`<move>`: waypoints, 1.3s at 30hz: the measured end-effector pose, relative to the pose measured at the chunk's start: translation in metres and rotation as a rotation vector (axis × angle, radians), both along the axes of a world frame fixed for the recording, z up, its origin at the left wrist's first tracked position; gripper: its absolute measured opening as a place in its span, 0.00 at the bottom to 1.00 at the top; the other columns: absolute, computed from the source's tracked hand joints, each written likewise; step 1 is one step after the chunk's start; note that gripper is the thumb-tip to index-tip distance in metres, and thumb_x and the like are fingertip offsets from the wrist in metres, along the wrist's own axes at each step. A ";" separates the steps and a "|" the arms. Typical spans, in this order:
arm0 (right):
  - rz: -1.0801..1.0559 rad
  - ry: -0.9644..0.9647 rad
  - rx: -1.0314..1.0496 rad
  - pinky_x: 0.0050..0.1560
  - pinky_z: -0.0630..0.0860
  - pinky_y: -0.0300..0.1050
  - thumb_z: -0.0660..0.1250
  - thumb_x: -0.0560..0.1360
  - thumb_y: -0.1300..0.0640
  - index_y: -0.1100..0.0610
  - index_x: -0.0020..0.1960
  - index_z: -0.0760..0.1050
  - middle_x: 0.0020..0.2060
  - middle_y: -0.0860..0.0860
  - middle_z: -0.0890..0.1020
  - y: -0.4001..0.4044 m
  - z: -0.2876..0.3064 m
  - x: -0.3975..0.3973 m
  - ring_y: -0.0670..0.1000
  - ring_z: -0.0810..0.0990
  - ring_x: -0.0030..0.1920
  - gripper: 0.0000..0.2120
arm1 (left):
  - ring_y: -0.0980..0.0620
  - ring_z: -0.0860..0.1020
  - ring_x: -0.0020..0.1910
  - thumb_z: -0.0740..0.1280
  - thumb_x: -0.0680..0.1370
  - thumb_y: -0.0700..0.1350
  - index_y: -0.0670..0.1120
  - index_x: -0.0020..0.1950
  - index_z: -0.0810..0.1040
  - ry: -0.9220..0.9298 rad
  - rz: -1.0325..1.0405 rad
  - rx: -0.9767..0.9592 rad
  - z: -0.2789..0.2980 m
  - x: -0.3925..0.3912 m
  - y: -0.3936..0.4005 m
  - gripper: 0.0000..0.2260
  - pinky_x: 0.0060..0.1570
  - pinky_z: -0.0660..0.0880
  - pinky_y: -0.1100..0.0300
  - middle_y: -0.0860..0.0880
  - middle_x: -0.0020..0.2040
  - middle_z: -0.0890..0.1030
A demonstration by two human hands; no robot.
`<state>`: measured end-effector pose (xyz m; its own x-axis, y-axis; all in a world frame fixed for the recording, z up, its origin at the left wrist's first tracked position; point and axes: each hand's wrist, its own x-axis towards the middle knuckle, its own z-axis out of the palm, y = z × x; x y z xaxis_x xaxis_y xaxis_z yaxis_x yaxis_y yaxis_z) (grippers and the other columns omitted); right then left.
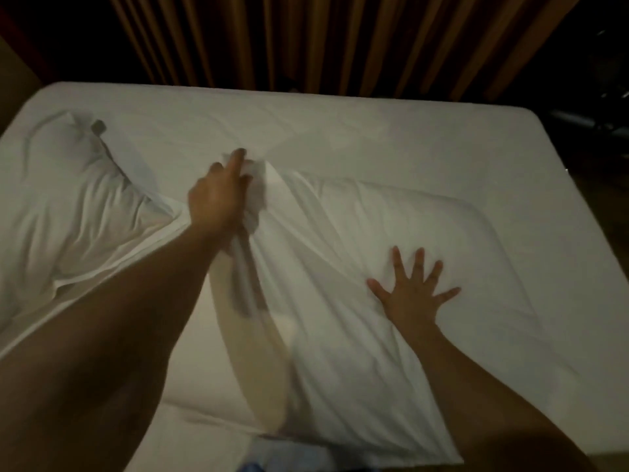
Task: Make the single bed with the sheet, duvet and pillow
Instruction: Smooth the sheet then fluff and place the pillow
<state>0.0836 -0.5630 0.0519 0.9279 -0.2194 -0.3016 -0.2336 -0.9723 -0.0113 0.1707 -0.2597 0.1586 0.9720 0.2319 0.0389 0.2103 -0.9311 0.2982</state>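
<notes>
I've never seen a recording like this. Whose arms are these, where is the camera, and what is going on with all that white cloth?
No machine here: a person wears a wide-angle camera on the head, looking forward and down at their own arms. The left hand grips a bunched corner of a white pillowcase and pulls it up. The right hand lies flat with fingers spread, pressing the pillow inside that case. A second white pillow lies to the left. Both rest on a bed covered by a white sheet. Brown pleated curtains hang behind the bed. The picture is dim and slightly blurred.

2 pillows [391, 253] – 1 bed [340, 131] – 2 hands [413, 294]
</notes>
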 end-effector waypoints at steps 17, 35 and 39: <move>0.178 0.018 -0.018 0.60 0.41 0.79 0.38 0.71 0.26 0.42 0.76 0.45 0.76 0.55 0.56 -0.003 -0.013 -0.012 0.67 0.54 0.74 0.38 | 0.34 0.44 0.75 0.47 0.76 0.67 0.63 0.76 0.48 0.289 -0.456 0.220 -0.096 -0.078 -0.107 0.29 0.55 0.45 0.20 0.46 0.78 0.46; -0.011 0.126 0.052 0.57 0.43 0.81 0.33 0.65 0.22 0.44 0.77 0.41 0.77 0.55 0.47 -0.047 -0.040 -0.061 0.66 0.45 0.73 0.46 | 0.38 0.23 0.68 0.50 0.71 0.74 0.67 0.70 0.29 0.565 -0.308 0.131 -0.141 -0.097 -0.094 0.38 0.55 0.38 0.21 0.53 0.66 0.19; -0.004 0.148 -0.014 0.63 0.45 0.80 0.39 0.59 0.18 0.43 0.71 0.24 0.71 0.55 0.26 -0.035 -0.034 -0.045 0.68 0.32 0.72 0.51 | 0.38 0.27 0.71 0.53 0.71 0.73 0.66 0.72 0.31 0.571 -0.324 0.141 -0.132 -0.097 -0.089 0.39 0.57 0.39 0.21 0.53 0.72 0.24</move>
